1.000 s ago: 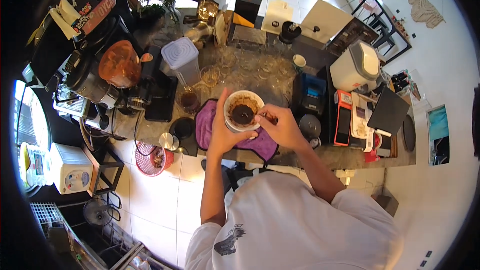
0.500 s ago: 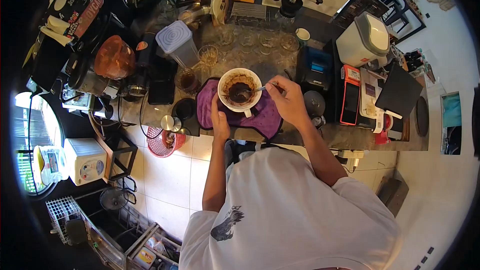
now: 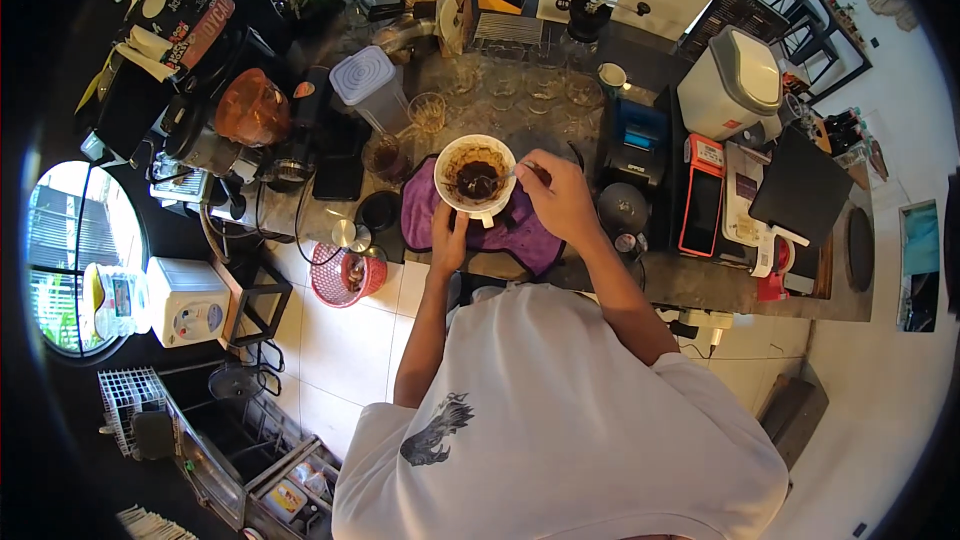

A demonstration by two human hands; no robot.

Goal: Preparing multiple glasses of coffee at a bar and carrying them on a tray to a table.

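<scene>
A white handled cup (image 3: 449,168) with brown coffee grounds clinging to its inner wall and dark wet coffee (image 3: 474,180) at its bottom is in front of me, above a purple cloth (image 3: 532,238). My left hand (image 3: 448,242) steadies the cup at its near left side, thumb and fingers against it, closed on it. Pinched in my right hand (image 3: 556,198) is a metal spoon (image 3: 509,176), reaching over the cup's right rim; its bowl is hard to make out in the coffee.
Glasses (image 3: 503,90) stand beyond the cup. A glass of dark liquid (image 3: 386,157), a lidded clear container (image 3: 368,80) and a grinder with orange hopper (image 3: 252,108) are left. A dark printer (image 3: 634,140) and a red-framed device (image 3: 704,195) are right. A pink basket (image 3: 347,276) is below.
My right hand has come left, closer to the cup's rim, with the spoon. The cup sits slightly further left over the cloth, and my left hand holds it lower down. The whole view has shifted a little.
</scene>
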